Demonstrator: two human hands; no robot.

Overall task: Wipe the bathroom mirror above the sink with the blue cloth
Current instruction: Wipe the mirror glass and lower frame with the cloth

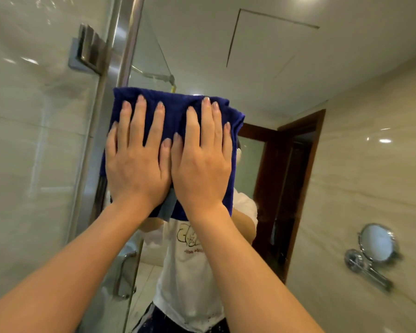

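Blue cloth lay flat on the mirror at frame centre, pressed by left hand and right hand, fingers spread wide. Wiping seemed underway; next, probably sweep across with even pressure.

One head-worn camera faces the mirror close up, tilted slightly upward.

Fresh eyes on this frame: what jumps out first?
Both hands, left hand and right hand, press flat side by side on a blue cloth against the mirror, centre frame. Lower right, a small round chrome mirror sticks out from the tiled wall.
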